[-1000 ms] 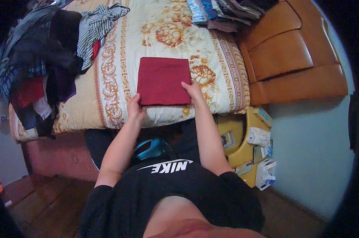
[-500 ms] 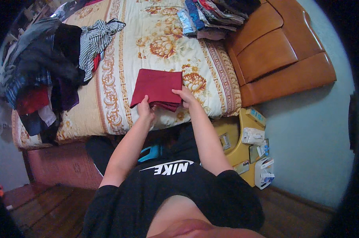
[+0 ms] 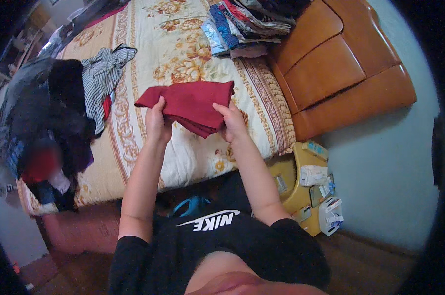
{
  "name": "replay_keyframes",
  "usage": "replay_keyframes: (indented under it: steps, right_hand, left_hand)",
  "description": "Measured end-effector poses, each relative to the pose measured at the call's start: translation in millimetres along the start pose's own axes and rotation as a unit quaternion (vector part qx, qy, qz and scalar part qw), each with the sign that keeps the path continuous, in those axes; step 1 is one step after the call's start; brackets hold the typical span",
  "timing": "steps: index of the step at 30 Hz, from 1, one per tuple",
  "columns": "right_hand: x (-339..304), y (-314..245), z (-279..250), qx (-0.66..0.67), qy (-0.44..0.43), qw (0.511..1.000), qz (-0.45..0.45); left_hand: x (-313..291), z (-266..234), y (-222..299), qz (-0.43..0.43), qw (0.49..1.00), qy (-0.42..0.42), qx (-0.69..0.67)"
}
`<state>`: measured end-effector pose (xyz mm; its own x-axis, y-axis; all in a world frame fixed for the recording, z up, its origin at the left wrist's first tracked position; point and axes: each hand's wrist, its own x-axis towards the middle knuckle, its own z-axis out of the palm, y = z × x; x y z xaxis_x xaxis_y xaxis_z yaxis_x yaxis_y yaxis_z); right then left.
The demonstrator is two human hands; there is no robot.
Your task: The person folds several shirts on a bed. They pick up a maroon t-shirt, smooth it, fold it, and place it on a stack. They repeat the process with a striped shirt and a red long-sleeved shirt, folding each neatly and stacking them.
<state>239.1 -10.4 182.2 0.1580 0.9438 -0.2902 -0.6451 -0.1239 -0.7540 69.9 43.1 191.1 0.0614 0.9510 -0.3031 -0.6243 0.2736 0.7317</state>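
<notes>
A folded dark red garment (image 3: 190, 103) is held up over the near part of the bed in both hands. My left hand (image 3: 157, 120) grips its near left edge, thumb on top and fingers hidden underneath. At the near right edge my right hand (image 3: 233, 123) pinches the cloth the same way. Several layers show along the front fold, and the left corner droops outward. Under the garment lies the bedspread (image 3: 175, 162), cream with orange-brown flowers and patterned borders.
To the left lies a loose heap of dark clothes (image 3: 45, 108), with a striped garment (image 3: 102, 76) beside it. A stack of folded clothes (image 3: 244, 29) stands at the far right, against the brown headboard (image 3: 330, 64). A yellow nightstand (image 3: 293, 189) holds small packages, right of the bed.
Both hands have lifted the red garment and shifted it slightly left; its left side now spreads and droops. The view has turned a little, moving the clothes stack left.
</notes>
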Motion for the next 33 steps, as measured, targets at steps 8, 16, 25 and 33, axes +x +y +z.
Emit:
replay_keyframes:
  steps: [8,16,25,33]
  right_hand:
    - [93.7,-180.9,56.2,-0.029,-0.006,0.986,-0.162]
    - [245.7,-418.3,40.6,-0.056,0.056,0.906,-0.417]
    - [354.2,-374.2,-79.6,-0.153,0.262,0.898,-0.319]
    - [303.3,-343.7,-53.9,-0.204,0.377,0.809,-0.402]
  left_hand:
    - [117.1,190.4,90.5,0.024,0.985,-0.170,0.011]
    - [207.9,465.3,97.5,0.057,0.947,-0.306,-0.075]
    - [291.8,459.0,-8.7,0.232,0.868,-0.084,0.432]
    - [271.0,340.4,-1.4,0.316,0.867,-0.088,0.376]
